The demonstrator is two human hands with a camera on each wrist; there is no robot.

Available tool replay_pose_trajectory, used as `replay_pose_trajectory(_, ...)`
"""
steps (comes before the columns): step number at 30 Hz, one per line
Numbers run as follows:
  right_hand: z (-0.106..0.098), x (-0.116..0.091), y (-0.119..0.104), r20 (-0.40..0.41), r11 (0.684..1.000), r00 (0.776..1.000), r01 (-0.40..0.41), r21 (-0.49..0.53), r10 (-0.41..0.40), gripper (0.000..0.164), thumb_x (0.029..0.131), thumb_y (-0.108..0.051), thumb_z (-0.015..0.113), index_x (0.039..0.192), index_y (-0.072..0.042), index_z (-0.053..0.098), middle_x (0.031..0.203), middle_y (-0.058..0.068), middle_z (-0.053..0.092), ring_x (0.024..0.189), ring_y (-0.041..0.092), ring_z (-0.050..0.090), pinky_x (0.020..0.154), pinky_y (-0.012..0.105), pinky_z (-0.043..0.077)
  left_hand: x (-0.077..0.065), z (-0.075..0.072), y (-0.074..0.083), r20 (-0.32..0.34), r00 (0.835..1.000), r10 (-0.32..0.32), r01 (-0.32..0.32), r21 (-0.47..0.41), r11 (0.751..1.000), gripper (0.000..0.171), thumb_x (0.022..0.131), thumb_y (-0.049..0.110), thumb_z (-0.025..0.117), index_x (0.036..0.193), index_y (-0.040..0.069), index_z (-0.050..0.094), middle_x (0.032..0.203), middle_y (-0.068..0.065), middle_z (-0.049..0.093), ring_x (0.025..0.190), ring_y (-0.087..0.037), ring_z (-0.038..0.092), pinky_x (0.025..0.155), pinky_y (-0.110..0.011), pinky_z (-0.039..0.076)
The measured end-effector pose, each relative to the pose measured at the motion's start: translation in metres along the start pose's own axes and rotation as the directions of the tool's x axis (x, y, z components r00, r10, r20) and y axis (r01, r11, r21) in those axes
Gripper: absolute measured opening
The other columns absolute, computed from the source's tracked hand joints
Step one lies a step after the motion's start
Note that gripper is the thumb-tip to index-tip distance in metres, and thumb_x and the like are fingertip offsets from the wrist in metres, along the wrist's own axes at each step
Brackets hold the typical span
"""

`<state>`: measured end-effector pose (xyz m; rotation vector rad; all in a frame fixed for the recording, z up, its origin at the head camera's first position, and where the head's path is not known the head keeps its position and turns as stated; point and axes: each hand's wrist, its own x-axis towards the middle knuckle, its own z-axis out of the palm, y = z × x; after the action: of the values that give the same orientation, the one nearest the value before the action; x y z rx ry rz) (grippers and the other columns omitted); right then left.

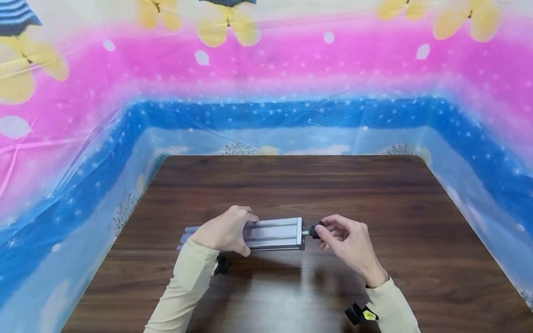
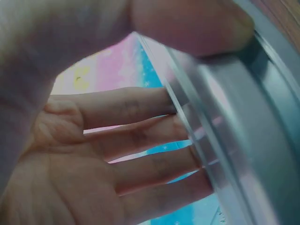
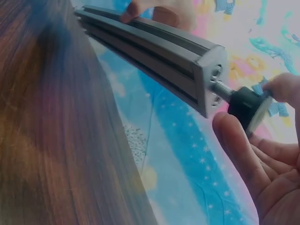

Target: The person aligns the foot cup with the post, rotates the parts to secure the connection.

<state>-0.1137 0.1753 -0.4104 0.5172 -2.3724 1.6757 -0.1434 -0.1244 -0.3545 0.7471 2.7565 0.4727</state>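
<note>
My left hand (image 1: 228,231) grips a silver aluminium profile bar (image 1: 275,232) across its middle, thumb on the near side and fingers on the far side. Slots run along the bar, and a flat plate (image 3: 211,82) caps its right end. From that plate sticks a threaded stud with a black round levelling foot (image 3: 246,105). My right hand (image 1: 347,238) pinches the black foot between thumb and fingers. In the left wrist view the fingers (image 2: 145,168) of the left hand reach against the bar. The bar's left end shows past the left hand.
A dark brown wooden table (image 1: 291,185) lies under both hands. Behind it and at its sides hangs a pink and blue patterned cloth (image 1: 266,74). Black wrist straps (image 1: 354,314) show at the sleeves.
</note>
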Motion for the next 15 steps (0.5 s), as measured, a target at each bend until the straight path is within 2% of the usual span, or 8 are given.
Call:
replay_pose_trajectory(4,0.011,0.003,-0.003,0.01,0.999,1.0,-0.03,-0.02,0.03,0.016,0.096,-0.02,0.07,0.093,-0.004,0.071,0.072,0.01,0.074,0.053,0.012,0.069,0.053,0.032,0.057,-0.008,-0.002,-0.005,-0.022,0.999,-0.038,0.037,-0.024,0.999,0.065,0.065,0.011,0.093,0.124,0.001,0.068,0.127,-0.016,0.064,0.12,-0.034,0.057,0.093,-0.045,0.054)
replay_pose_trajectory(9,0.014,-0.007,-0.004,-0.011,0.987,0.991,-0.132,-0.094,0.132,0.022,0.099,-0.028,0.066,0.089,-0.009,0.071,0.065,0.001,0.072,0.051,0.015,0.069,0.053,0.029,0.057,-0.006,0.004,-0.007,-0.033,0.999,-0.004,0.004,0.013,1.0,0.061,0.063,0.014,0.094,0.119,0.003,0.071,0.116,-0.01,0.066,0.109,-0.028,0.059,0.087,-0.039,0.054)
replay_pose_trajectory(12,0.011,-0.013,-0.004,0.018,0.974,0.979,-0.199,-0.111,0.202,0.026,0.101,-0.032,0.062,0.094,-0.008,0.07,0.069,0.004,0.073,0.055,0.019,0.071,0.056,0.03,0.058,-0.003,0.008,-0.006,-0.024,1.0,-0.001,0.002,0.031,1.0,0.06,0.063,0.014,0.094,0.118,0.004,0.072,0.115,-0.009,0.067,0.109,-0.026,0.059,0.084,-0.036,0.054)
replay_pose_trajectory(15,0.012,-0.012,-0.005,0.083,0.975,0.979,-0.175,-0.137,0.188,0.024,0.102,-0.031,0.062,0.109,-0.009,0.068,0.085,0.009,0.075,0.064,0.017,0.073,0.061,0.03,0.059,-0.006,0.009,-0.009,-0.036,0.999,-0.024,0.025,0.031,0.999,0.06,0.062,0.014,0.095,0.117,0.005,0.073,0.117,-0.009,0.068,0.11,-0.026,0.059,0.084,-0.034,0.054)
